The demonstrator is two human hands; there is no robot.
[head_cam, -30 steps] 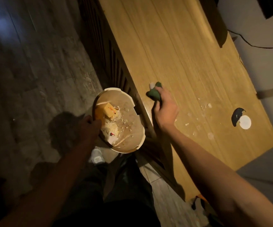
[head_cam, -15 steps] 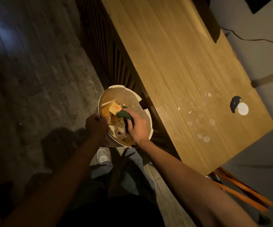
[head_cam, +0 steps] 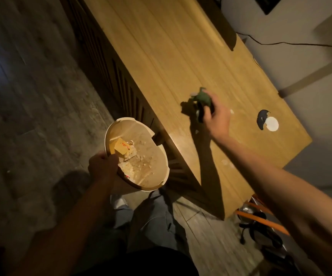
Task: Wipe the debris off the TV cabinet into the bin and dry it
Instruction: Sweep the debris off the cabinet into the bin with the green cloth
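The wooden TV cabinet (head_cam: 181,56) runs diagonally through the view. My right hand (head_cam: 217,120) is over its near end, shut on a dark green cloth (head_cam: 202,98) that touches the top. A few pale crumbs (head_cam: 227,163) lie near the cabinet's front corner, and one speck (head_cam: 231,111) sits just right of my hand. My left hand (head_cam: 103,165) grips the rim of a beige round bin (head_cam: 157,148), held against the cabinet's front edge. Inside the bin are a yellow packet (head_cam: 122,147) and pale scraps.
A cable hole with a white disc (head_cam: 271,124) sits near the cabinet's right end. A black cable (head_cam: 280,43) runs along the wall. Orange-framed objects (head_cam: 260,218) stand on the floor at the cabinet's near end. My legs and a shoe (head_cam: 119,202) are below the bin.
My right hand, with the cloth, has moved from over the bin back up onto the cabinet top. The bin stays in my left hand at the cabinet edge. Fewer crumbs show on the top.
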